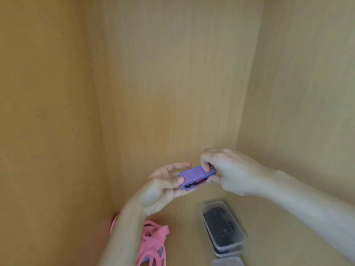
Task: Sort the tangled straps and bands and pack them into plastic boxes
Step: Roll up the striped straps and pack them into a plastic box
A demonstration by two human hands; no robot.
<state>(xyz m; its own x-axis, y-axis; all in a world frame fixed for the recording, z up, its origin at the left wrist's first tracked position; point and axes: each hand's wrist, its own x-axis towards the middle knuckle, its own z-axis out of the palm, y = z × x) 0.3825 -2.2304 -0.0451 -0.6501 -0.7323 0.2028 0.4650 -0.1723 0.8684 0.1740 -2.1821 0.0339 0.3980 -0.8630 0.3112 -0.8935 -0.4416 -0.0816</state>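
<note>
Holding the work in mid-air, both hands share a flat, folded bundle of blue-and-red striped elastic strap (196,176) with something dark tucked at its lower edge. The left hand (165,187) lies palm up beneath the bundle's near end, thumb pinching it against the fingers below. The right hand (228,171) grips the far end, thumb on top and fingers curled beneath. The bundle hangs above the light wooden floor (182,217) of a wood-walled corner, apart from everything on it.

Below and to the right sits a clear rectangular plastic box (228,248), open and already holding dark items (219,225). A second clear plastic piece (226,263) lies just beside its near end; whether lid or box cannot be told. A tangle of pink flat bands (153,239) lies under the left forearm.

This looks like the tidying step for one strap, ahead of packing. Next it likely needs lowering into a box with the folds kept pressed, since the elastic may spring open once released.
</note>
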